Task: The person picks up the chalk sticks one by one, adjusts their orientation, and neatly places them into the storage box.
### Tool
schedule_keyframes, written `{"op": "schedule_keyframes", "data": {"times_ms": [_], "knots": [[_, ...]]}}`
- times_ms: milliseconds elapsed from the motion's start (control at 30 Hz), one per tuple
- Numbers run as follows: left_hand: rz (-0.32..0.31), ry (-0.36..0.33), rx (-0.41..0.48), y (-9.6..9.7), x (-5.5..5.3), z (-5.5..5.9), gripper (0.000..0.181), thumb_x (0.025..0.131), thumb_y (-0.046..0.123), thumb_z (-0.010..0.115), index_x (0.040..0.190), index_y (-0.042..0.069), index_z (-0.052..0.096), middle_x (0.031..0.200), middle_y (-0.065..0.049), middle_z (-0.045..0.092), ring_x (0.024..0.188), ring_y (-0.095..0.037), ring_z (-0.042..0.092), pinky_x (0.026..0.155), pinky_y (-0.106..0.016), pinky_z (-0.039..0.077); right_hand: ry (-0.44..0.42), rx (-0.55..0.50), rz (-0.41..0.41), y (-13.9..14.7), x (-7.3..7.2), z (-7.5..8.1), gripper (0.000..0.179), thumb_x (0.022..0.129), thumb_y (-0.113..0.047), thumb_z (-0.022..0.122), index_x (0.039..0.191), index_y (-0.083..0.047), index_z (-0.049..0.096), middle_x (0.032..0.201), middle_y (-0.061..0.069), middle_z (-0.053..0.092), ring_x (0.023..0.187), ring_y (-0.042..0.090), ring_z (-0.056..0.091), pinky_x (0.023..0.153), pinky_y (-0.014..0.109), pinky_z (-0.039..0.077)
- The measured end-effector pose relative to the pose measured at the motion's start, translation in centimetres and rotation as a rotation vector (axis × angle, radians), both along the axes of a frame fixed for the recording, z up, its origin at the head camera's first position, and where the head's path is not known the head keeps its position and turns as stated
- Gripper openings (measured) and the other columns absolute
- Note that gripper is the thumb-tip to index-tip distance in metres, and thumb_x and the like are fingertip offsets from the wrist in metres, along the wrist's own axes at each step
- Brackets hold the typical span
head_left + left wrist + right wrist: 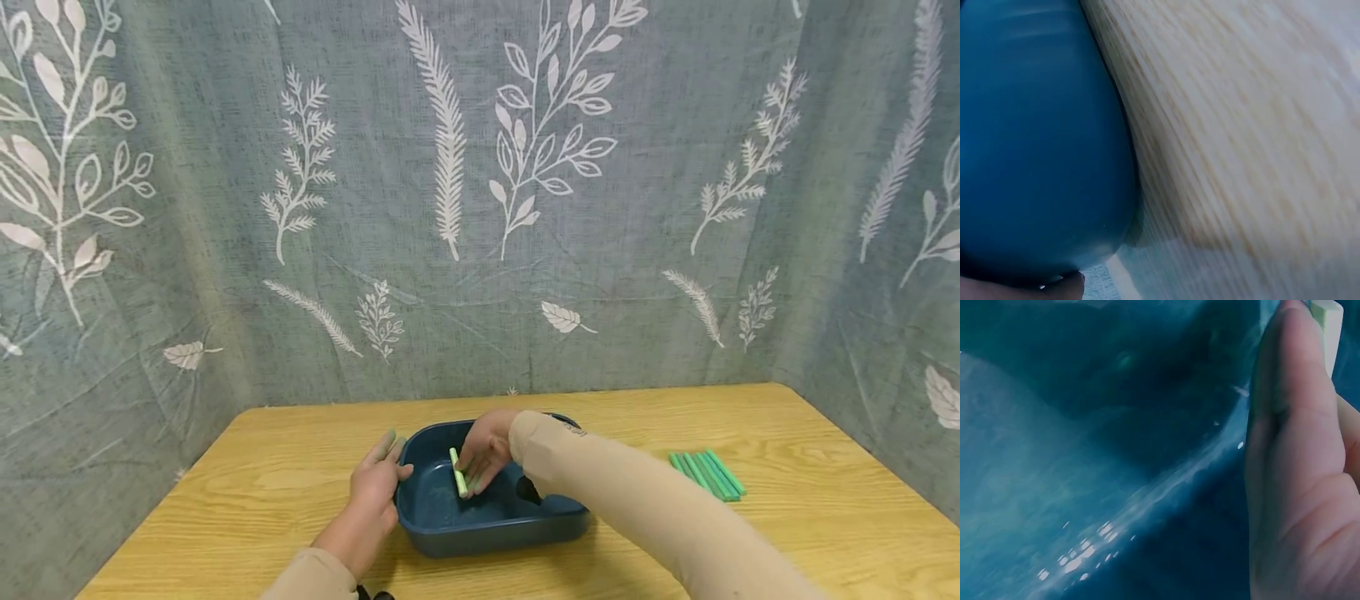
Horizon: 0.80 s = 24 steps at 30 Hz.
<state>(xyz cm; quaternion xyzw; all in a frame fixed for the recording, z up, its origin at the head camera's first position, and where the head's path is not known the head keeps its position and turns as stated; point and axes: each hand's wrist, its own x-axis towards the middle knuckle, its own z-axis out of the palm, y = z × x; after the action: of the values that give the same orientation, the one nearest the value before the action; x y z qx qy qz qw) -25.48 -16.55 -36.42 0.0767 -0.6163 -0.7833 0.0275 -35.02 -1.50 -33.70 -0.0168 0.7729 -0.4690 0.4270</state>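
In the head view my right hand [486, 450] reaches into a dark blue plastic basin [495, 535] and pinches a pale yellow-green chalk stick [458, 473]. The stick slants above the basin floor; whether it touches the floor I cannot tell. In the right wrist view, an end of the chalk [1330, 331] shows beside my fingers [1304, 419]. My left hand [375, 487] rests against the basin's left side, its fingers extended along the outside and the thumb at the rim. Green dust marks the fingertips. The left wrist view shows the basin's outer wall [1041, 137] close up.
Several green and teal chalk sticks [707, 475] lie side by side on the wooden table [652, 417], to the right of the basin. A grey-green curtain [480, 333] with white leaf prints hangs behind the table and along both sides.
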Motion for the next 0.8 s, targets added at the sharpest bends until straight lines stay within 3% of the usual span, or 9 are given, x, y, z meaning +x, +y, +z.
{"op": "schedule_keyframes", "data": {"times_ms": [367, 600, 800], "knots": [[-0.020, 0.003, -0.008, 0.2, 0.3, -0.1, 0.063, 0.099, -0.012, 0.031, 0.153, -0.004, 0.000, 0.155, -0.033, 0.003, 0.142, -0.051, 0.007, 0.094, -0.038, 0.036, -0.056, -0.035, -0.038, -1.7, 0.2, -0.8, 0.014, 0.098, 0.004, 0.051, 0.108, 0.013, 0.056, 0.094, 0.030, 0.061, 0.118, 0.045, 0.055, 0.098, 0.043, 0.049], [0.012, -0.013, -0.017, 0.1, 0.1, 0.1, 0.063, 0.098, -0.012, 0.033, 0.154, -0.003, 0.006, 0.156, -0.030, 0.009, 0.143, -0.044, 0.016, 0.079, -0.024, 0.038, -0.070, -0.030, -0.016, -2.4, 0.5, -0.7, 0.021, 0.099, 0.005, 0.049, 0.115, 0.017, 0.054, 0.097, 0.030, 0.062, 0.120, 0.045, 0.053, 0.099, 0.042, 0.048], [0.034, -0.026, -0.021, 0.0, 0.0, 0.2, 0.061, 0.099, -0.011, 0.034, 0.154, -0.003, 0.008, 0.156, -0.029, 0.011, 0.140, -0.041, 0.023, 0.080, -0.024, 0.037, -0.051, -0.027, -0.003, -2.4, 0.8, -0.5, 0.023, 0.098, 0.005, 0.050, 0.117, 0.017, 0.056, 0.099, 0.029, 0.063, 0.119, 0.045, 0.055, 0.098, 0.044, 0.049]]}}
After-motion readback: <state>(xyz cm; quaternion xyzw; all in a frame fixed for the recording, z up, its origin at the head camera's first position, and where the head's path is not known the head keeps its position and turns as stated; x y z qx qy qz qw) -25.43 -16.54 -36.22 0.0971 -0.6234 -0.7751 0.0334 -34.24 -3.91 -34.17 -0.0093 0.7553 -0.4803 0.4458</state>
